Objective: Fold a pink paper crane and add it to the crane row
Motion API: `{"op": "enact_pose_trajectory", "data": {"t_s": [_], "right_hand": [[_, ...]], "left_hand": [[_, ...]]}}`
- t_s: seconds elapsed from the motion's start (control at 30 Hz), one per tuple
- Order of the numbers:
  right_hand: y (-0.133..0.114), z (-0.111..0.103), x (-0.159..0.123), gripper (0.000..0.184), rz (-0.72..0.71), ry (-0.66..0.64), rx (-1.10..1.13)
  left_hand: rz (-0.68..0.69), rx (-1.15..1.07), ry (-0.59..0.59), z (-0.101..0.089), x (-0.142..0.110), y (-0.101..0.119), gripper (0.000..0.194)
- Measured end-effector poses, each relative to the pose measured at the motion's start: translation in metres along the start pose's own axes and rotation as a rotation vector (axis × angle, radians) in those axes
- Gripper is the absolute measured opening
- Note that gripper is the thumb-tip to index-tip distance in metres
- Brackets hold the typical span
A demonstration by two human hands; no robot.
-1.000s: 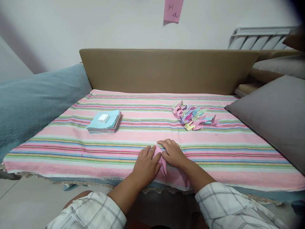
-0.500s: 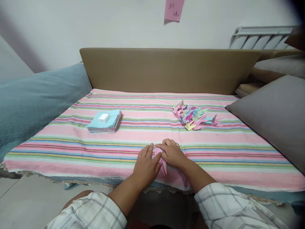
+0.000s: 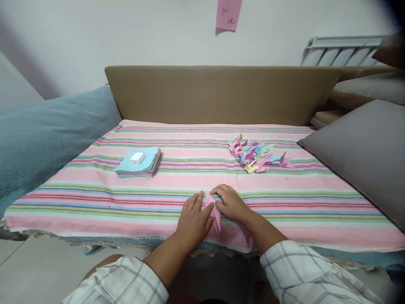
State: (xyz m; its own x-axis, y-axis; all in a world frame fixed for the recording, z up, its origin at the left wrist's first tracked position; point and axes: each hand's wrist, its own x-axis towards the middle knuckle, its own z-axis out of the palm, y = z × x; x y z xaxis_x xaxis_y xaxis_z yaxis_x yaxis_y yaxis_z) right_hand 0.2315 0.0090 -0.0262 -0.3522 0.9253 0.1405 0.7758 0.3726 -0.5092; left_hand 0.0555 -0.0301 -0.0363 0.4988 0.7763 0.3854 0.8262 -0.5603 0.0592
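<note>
A pink paper (image 3: 216,218), folded into a narrow kite-like form with a pointed lower end, lies on the striped cloth between my hands. My left hand (image 3: 193,217) rests at its left side, fingers stretched forward on the cloth and thumb pressing the paper down. From the right, my right hand (image 3: 230,204) holds the paper's edge with its thumb and curled index finger. The top tip of the paper shows between the hands. Beyond my right hand lies a heap of folded paper cranes (image 3: 256,156) in several colours.
A stack of coloured square paper (image 3: 139,162) stands on the left, topped by a small white block (image 3: 137,158). The striped cloth (image 3: 190,177) covers the seat. A grey cushion (image 3: 363,156) leans at right, a brown backrest (image 3: 221,95) behind. A pink note (image 3: 228,14) hangs on the wall.
My right index finger has drawn back from the paper's top tip and curled toward its right edge, uncovering the tip. My left hand stays nearly in place. The view has shifted slightly.
</note>
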Motion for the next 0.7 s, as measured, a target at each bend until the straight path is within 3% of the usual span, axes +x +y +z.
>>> {"op": "enact_pose_trajectory", "data": {"t_s": [0.1,0.43,0.7], "right_hand": [[0.002,-0.002,-0.003,0.031,-0.019,0.0,0.027],[0.015,-0.008,-0.012,0.03,-0.114,0.003,0.098],[0.01,-0.011,-0.019,0.029,-0.115,0.011,0.063]], "left_hand": [[0.019,0.002,-0.014,0.0,0.0,-0.001,0.035],[0.049,-0.039,-0.068,0.002,0.001,-0.004,0.037],[0.05,-0.052,-0.061,0.0,0.002,-0.005,0.037]]}}
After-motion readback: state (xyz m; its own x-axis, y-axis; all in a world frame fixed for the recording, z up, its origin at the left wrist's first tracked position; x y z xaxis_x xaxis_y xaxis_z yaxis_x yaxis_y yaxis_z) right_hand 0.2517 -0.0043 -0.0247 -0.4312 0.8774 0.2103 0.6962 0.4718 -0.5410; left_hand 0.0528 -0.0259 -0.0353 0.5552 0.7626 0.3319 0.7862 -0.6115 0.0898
